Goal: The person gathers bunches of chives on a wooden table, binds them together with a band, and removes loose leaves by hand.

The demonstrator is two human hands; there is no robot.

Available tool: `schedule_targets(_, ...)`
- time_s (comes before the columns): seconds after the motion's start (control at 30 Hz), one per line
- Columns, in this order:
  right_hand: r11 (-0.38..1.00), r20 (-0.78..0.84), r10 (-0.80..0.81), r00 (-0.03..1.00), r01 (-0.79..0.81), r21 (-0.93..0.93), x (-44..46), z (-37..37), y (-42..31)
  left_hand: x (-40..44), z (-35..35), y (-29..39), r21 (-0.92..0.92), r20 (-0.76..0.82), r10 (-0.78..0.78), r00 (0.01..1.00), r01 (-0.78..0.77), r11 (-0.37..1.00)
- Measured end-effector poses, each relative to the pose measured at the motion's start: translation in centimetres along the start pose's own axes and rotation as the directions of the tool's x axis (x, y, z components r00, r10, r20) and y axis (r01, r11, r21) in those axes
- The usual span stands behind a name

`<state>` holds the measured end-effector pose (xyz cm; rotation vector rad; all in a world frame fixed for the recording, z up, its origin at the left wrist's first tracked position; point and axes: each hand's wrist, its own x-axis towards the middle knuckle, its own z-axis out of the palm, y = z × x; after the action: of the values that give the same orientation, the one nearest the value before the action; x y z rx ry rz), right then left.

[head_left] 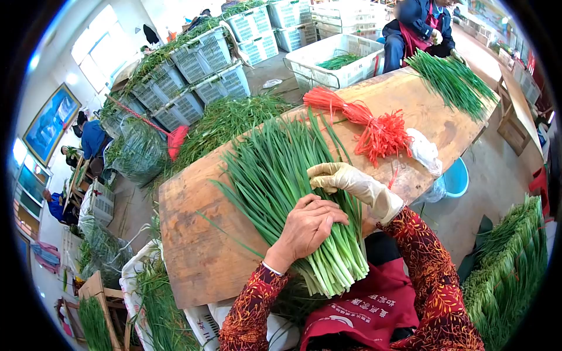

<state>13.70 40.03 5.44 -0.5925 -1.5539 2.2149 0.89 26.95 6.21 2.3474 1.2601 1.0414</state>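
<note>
A thick bundle of garlic chives lies across the wooden table in front of me, with pale stalk ends towards my body and dark green leaves fanning away. My bare left hand is wrapped over the stalks, its fingers curled together on the right side of the bundle. Just beyond it, my right hand wears a cream glove. Its fingers are bent in close together above the leaves; anything between them is hidden. A few loose leaves stick out left of the bundle.
The wooden table carries red ties, a white plastic bag and more chives. A blue bucket stands right of it. Stacked crates and heaped greens are behind. Another person sits at the far end.
</note>
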Motion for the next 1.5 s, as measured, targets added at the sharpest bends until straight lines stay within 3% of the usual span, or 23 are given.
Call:
schedule_targets(0.13, 0.997, 0.033, 0.073, 0.997, -0.072, -0.018, -0.2, -0.1, -0.3, -0.1, -0.1, 0.1, 0.019, -0.007, 0.003, 1.0, -0.003, 1.0)
schedule_targets(0.23, 0.997, 0.02, 0.027, 0.999, -0.025, -0.077, 0.1, -0.1, 0.2, -0.1, -0.1, 0.2, 0.03, -0.005, -0.005, 1.0, 0.005, 1.0)
schedule_targets(0.43, 0.999, 0.023, 0.013, 1.0, -0.014, 0.047, 0.0, -0.5, 0.8, 0.0, 0.0, 0.5, 0.092, -0.046, 0.034, 0.998, -0.03, 0.995)
schedule_targets(0.87, 0.998, 0.006, 0.01, 1.0, -0.01, 0.055, 0.5, -0.2, 0.5, -0.1, 0.1, 0.4, 0.042, 0.014, -0.014, 1.0, 0.013, 0.999)
schedule_targets(0.97, 0.998, -0.1, 0.06, 0.993, -0.059, 0.017, 2.0, 0.0, 0.7, 0.0, 0.2, 0.3, 0.046, 0.019, -0.018, 1.0, 0.017, 0.999)
schedule_targets(1.13, 0.93, -0.276, 0.149, 0.95, -0.229, -0.289, 3.5, 1.2, -0.2, -0.1, 0.2, 0.2, 0.072, 0.025, -0.012, 1.0, 0.01, 0.997)
schedule_targets(1.23, 0.896, -0.248, 0.132, 0.96, -0.222, -0.384, 3.9, 0.8, -0.2, -0.2, 0.2, 0.2, 0.073, 0.011, -0.003, 1.0, 0.002, 0.997)
schedule_targets(1.43, 0.942, -0.17, 0.106, 0.98, -0.154, -0.299, 3.7, -0.3, 0.9, -0.2, 0.0, 0.3, 0.058, 0.02, -0.015, 1.0, 0.014, 0.998)
schedule_targets(1.5, 0.932, -0.213, 0.112, 0.971, -0.177, -0.316, 3.6, -0.2, 1.0, -0.2, 0.1, 0.3, 0.061, 0.009, -0.016, 1.0, 0.016, 0.998)
